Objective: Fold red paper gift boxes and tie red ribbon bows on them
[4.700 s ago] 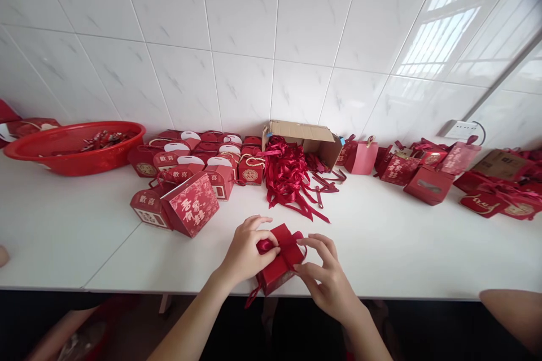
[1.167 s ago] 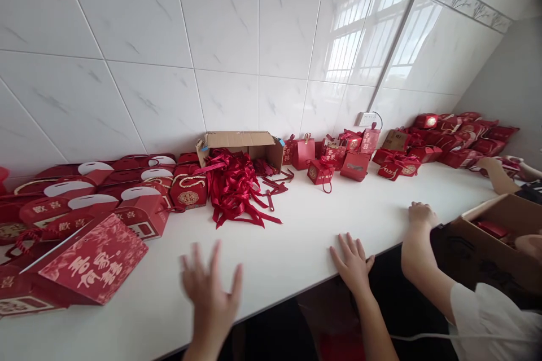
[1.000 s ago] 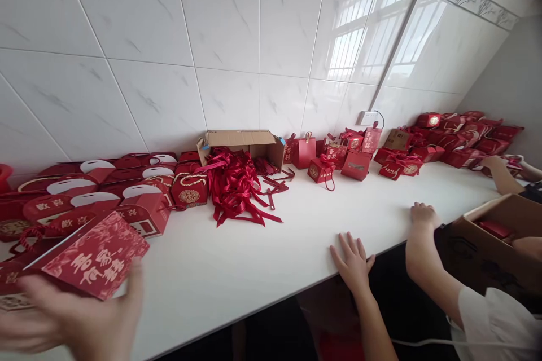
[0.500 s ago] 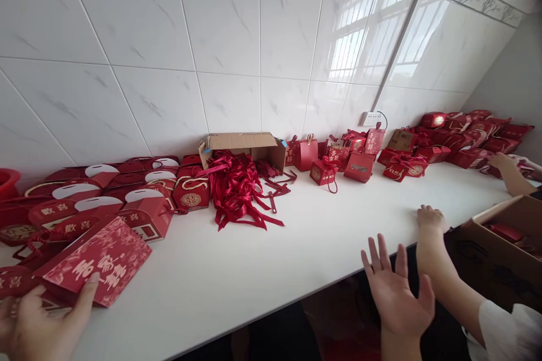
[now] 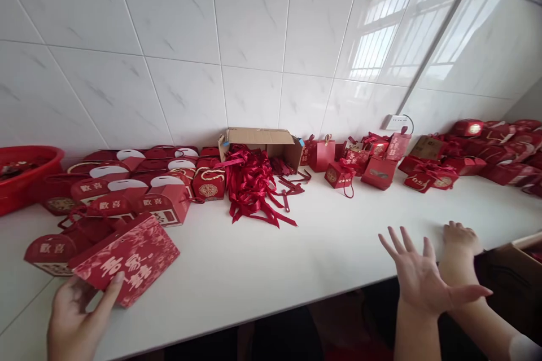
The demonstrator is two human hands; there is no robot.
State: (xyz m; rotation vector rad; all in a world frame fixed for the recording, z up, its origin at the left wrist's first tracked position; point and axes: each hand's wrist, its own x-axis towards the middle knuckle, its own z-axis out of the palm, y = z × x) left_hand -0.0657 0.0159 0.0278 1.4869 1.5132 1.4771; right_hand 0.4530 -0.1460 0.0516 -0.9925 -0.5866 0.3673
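Observation:
My left hand [image 5: 80,304] grips a red gift box [image 5: 131,259] with pale lettering and a flower print. The thumb lies on its front face, and the box is tilted above the table's left part. Close behind it stand several red boxes [image 5: 165,203] with rounded tops and white flaps. My right hand [image 5: 423,276] is raised over the table's front edge, palm showing and fingers spread, with nothing in it. A heap of dark red ribbons [image 5: 252,186] spills from an open cardboard box [image 5: 260,136] against the wall.
A co-worker's hand [image 5: 461,237] rests on the white table [image 5: 254,271] just beyond my right hand. A red basin [image 5: 29,186] stands far left. Small red gift boxes [image 5: 339,175] line the back, with a pile [image 5: 499,149] at right. A brown carton [image 5: 519,254] is at the right edge.
The view has swung left, bringing the red basin further into sight. My left hand still holds the gift box. My right hand's fingers have spread wider, with the thumb out.

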